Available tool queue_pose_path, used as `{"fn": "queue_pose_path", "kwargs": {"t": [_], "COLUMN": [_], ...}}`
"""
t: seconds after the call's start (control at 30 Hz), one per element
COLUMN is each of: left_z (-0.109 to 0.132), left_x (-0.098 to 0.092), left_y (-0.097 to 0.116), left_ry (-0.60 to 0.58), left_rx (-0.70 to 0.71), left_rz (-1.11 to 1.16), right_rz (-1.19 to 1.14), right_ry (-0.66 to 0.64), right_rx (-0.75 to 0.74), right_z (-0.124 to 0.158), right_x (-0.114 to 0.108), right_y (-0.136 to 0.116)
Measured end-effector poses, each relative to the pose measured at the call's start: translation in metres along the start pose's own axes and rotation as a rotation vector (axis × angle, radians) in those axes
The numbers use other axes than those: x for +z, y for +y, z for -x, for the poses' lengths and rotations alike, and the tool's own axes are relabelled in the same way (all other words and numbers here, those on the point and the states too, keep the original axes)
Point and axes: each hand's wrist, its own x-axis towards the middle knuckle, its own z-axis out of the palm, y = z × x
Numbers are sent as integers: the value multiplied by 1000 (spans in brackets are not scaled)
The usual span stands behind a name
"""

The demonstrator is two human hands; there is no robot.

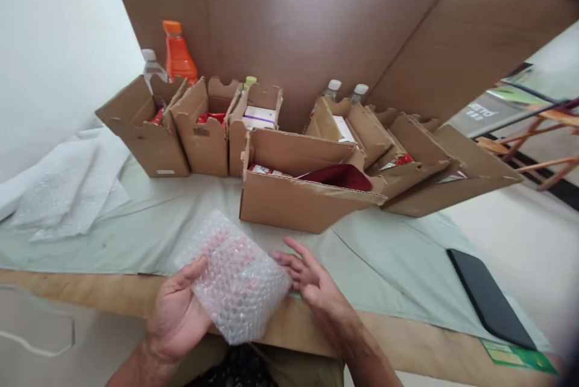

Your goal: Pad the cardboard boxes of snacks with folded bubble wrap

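Note:
My left hand (176,314) holds a bundle wrapped in bubble wrap (235,278) from below, thumb on top of it; something pink or red shows faintly through the wrap. My right hand (312,284) touches the bundle's right side with its fingers spread. Both hands hover over the near wooden edge of the table (407,345). Just beyond them stands an open cardboard box (294,200) with a dark red item (344,176) inside.
A row of small open cardboard boxes (203,134) holds packets and bottles, with an orange bottle (178,55) behind. A tall cardboard sheet (294,31) backs them. Bubble wrap sheets (63,188) lie at left on the pale cloth (393,254). A black tablet (491,299) lies at right.

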Motion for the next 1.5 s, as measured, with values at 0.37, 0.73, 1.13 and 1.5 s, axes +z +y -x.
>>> {"fn": "queue_pose_path", "kwargs": {"t": [0.37, 0.73, 1.13, 1.5], "left_z": [0, 5, 5, 7], "left_x": [12, -31, -26, -29], "left_y": [-6, 21, 2, 4], "left_ry": [360, 417, -124, -147], "left_rx": [283, 561, 740, 884], "left_rz": [-779, -2164, -2382, -2331], "right_rz": [466, 1236, 1603, 1281], "right_ry": [67, 583, 62, 193], "right_rx": [-68, -591, -602, -694], "right_z": [26, 16, 59, 51], "right_x": [-43, -69, -52, -53], "right_y": [-41, -12, 12, 11]}}
